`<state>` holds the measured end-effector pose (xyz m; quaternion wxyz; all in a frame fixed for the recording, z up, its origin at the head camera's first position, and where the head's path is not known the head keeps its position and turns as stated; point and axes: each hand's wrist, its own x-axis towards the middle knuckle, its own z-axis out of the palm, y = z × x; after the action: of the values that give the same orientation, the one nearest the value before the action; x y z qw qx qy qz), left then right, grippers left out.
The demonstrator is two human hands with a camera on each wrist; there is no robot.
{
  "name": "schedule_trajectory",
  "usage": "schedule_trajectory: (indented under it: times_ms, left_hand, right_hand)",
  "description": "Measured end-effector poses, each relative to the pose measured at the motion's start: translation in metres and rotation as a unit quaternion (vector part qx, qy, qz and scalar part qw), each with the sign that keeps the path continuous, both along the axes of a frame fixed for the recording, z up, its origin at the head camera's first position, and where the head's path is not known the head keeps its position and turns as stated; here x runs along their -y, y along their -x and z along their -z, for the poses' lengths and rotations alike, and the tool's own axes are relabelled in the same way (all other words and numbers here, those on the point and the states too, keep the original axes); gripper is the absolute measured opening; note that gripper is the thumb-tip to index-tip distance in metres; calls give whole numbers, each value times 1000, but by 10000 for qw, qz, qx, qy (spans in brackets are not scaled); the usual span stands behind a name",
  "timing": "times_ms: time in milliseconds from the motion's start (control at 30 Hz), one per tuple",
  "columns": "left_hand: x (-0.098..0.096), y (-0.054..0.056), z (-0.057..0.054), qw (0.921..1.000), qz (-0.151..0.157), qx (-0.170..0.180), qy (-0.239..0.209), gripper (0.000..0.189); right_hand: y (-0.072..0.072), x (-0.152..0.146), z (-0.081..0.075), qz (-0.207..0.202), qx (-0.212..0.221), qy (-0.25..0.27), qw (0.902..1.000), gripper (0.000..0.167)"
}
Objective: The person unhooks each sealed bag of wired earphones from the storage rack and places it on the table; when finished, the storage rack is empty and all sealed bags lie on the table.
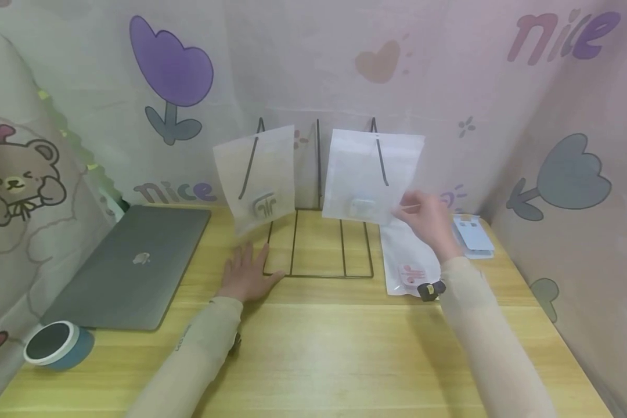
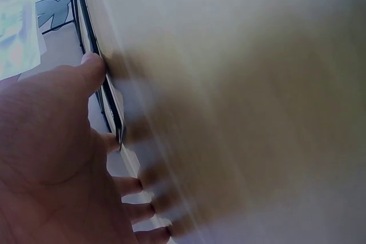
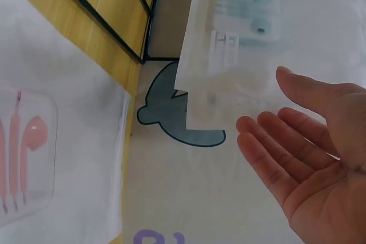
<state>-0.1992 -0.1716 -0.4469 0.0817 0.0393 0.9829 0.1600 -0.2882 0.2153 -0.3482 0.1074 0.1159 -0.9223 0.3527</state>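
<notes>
My left hand [image 1: 245, 273] rests on the table with its fingers spread, its thumb near the front corner of a black wire rack [image 1: 319, 277]. White pouches hang from the rack's hooks, a left pouch [image 1: 274, 157] and a right pouch [image 1: 352, 165]. Beside the right pouch's lower corner is my right hand [image 1: 428, 223]; in the right wrist view its thumb stands apart from its fingers, with nothing between them. Teal earphones [image 3: 260, 1] in a clear case show through that hanging pouch. Another white pouch [image 1: 397, 247] lies on the table, with pink earphones [image 3: 34, 135] inside.
A grey laptop [image 1: 136, 267], closed, lies on the left of the wooden table [image 1: 313, 360]. In front of it stands a blue round container [image 1: 73, 351] with a dark top. Light blue packages [image 1: 472, 235] lie at the back right. Printed curtain [image 1: 271, 58] surrounds the table.
</notes>
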Motion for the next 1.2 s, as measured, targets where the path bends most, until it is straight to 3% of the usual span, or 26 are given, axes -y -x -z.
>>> schedule_trajectory:
  times_ms: [500,733,900,1200]
  left_hand:
    - [1,0,4,10000,15,-75,18,84]
    - [2,-2,1,9999,-54,-41,-79,83]
    - [1,-1,2,10000,-27,-71,-32,83]
    - [0,1,7,10000,-14,-63,-2,84]
  right_hand:
    - [9,5,0,-119,-96,578,9982,18]
    - [6,9,-6,38,-184,576,9982,12]
    - [4,11,-8,203,-269,550,9979,18]
    - [-8,6,-9,190,-745,397,9962,17]
